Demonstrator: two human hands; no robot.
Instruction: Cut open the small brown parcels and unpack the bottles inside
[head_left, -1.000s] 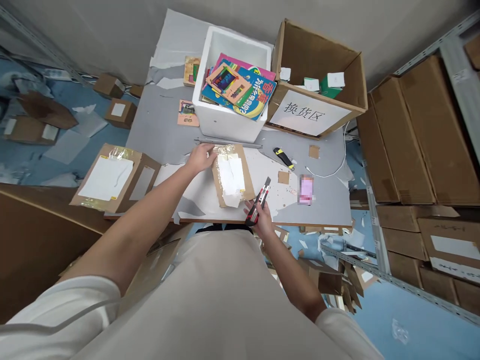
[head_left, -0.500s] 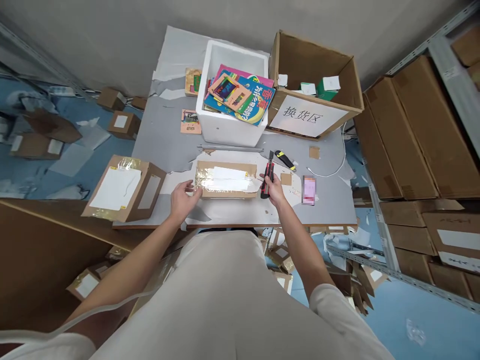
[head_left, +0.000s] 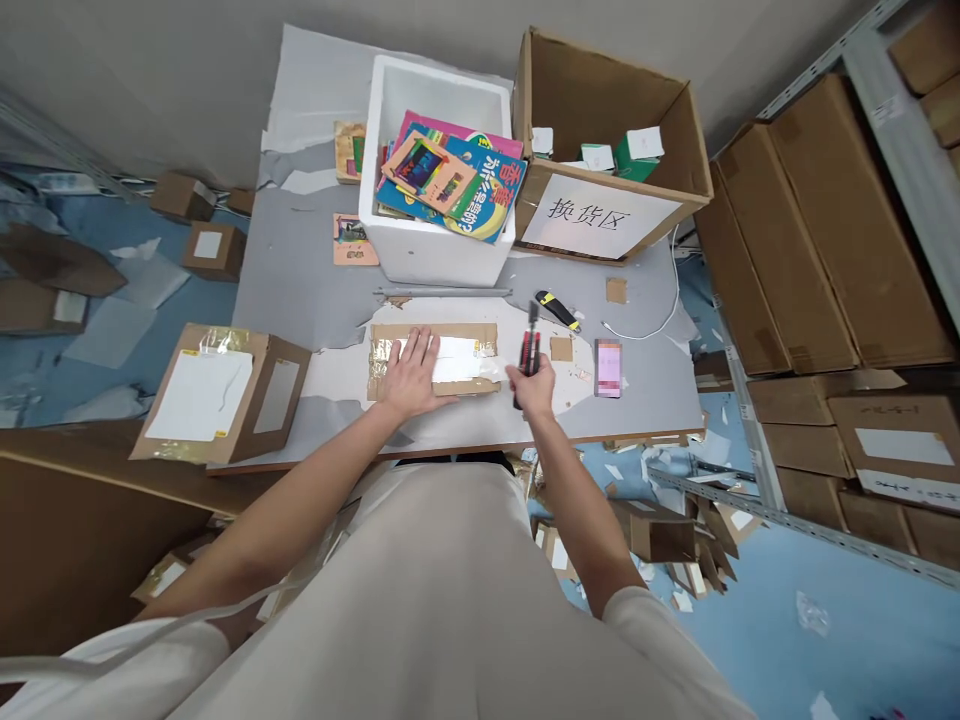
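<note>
A long, low cardboard box [head_left: 480, 386] lies in front of me on the table, with a white label and shiny clear tape on its top. My left hand [head_left: 411, 378] rests flat on the left half of that box, fingers stretched out over the tape and label. Just past the box's right end, my right hand [head_left: 535, 385] grips a red and black utility knife [head_left: 529, 352], its tip pointing away from me. A second utility knife, yellow and black [head_left: 558, 310], lies on the table beyond it.
A larger taped box [head_left: 199, 395] stands at the table's left edge. Behind are a white foam box [head_left: 442, 258] of books and an open carton [head_left: 637, 235] with a handwritten sign. A phone [head_left: 608, 368] lies to the right. Shelves of cartons [head_left: 862, 230] flank the right side.
My left hand has moved from the box's left end onto its top and flattened out. My right hand still holds the knife beside the right end. The view has shifted slightly.
</note>
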